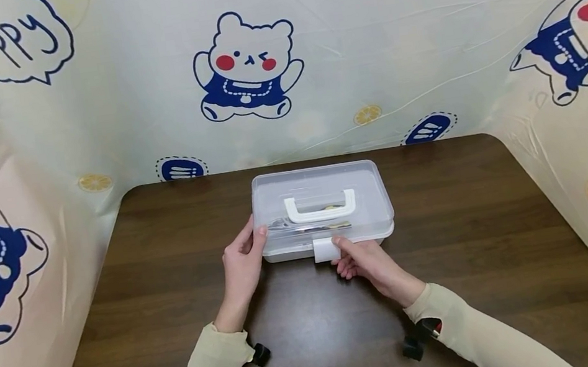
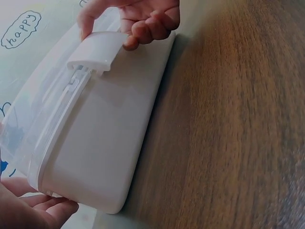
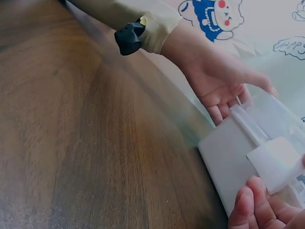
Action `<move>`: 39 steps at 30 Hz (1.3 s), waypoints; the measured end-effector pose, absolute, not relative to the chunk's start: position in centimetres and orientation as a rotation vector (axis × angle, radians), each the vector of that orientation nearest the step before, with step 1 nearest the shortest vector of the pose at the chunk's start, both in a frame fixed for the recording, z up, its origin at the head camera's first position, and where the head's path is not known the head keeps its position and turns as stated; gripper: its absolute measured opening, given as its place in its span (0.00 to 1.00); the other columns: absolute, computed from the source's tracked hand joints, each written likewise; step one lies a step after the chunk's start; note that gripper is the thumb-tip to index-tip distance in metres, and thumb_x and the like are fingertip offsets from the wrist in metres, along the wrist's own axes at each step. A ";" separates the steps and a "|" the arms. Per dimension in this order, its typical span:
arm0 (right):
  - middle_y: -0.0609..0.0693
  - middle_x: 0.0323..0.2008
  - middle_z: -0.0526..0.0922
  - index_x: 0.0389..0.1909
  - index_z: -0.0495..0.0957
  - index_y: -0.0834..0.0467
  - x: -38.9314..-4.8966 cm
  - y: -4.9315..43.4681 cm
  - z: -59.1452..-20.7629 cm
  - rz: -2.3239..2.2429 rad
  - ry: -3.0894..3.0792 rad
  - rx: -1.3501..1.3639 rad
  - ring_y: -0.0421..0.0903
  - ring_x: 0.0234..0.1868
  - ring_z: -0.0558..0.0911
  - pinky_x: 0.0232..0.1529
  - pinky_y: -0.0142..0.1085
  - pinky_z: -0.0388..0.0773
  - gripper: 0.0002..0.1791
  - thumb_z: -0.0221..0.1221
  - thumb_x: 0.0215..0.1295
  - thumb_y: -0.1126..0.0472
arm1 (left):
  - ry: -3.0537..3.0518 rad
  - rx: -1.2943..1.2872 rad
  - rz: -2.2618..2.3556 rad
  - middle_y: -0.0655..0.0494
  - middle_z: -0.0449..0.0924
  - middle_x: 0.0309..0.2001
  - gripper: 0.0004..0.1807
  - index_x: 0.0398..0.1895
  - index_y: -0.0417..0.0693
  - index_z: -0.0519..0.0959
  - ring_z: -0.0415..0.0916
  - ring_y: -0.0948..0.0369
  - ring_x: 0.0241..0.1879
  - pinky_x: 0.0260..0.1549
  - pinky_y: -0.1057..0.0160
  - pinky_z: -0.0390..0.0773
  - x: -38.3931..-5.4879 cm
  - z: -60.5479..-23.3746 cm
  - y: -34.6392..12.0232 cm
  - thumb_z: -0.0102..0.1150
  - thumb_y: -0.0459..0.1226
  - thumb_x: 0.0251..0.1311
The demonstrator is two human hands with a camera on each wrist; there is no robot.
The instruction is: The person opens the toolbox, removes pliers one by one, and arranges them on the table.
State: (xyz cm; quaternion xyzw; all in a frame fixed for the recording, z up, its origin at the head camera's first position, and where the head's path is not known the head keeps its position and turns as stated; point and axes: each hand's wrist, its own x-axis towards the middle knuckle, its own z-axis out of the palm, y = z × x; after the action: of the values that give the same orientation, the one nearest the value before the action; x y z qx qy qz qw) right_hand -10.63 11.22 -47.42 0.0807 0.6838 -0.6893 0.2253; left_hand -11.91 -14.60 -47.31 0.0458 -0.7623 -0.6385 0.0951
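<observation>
A lidded plastic storage box point(image 1: 322, 179) stands on the table, with a clear lid, a white carry handle point(image 1: 323, 214) and a white front latch point(image 1: 326, 250). Through the lid, some thin items with yellow bits show blurred. My left hand point(image 1: 242, 259) grips the box's left end, its thumb at the lid edge and its fingers point(image 2: 59, 210) under the rim. At the front, my right hand point(image 1: 367, 261) pinches the latch, which juts outward; the thumb is on its top edge and the curled fingers point(image 3: 259, 202) are at its lower edge.
The dark wooden table point(image 1: 305, 345) spreads around the box. Behind it and at both sides hangs a pale printed cloth point(image 1: 145, 91) with bears and lettering. A small black device point(image 1: 261, 355) sits at the left wrist, another point(image 1: 414, 347) at the right.
</observation>
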 end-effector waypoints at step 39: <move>0.56 0.31 0.88 0.51 0.84 0.73 -9.9 13.1 -48.0 -1.739 2.096 -0.105 0.40 0.28 0.79 0.27 0.29 0.74 0.15 0.66 0.69 0.66 | -2.249 0.102 -1.933 0.46 0.76 0.68 0.27 0.72 0.45 0.75 0.76 0.58 0.65 0.53 0.79 0.73 -11.9 -47.3 -14.8 0.62 0.44 0.74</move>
State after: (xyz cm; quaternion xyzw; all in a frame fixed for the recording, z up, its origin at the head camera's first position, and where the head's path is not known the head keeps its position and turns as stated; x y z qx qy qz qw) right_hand -9.88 13.10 -47.98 -0.0375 0.7525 -0.6243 0.2064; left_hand -11.86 -14.80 -47.30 0.0342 -0.7549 -0.6491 0.0870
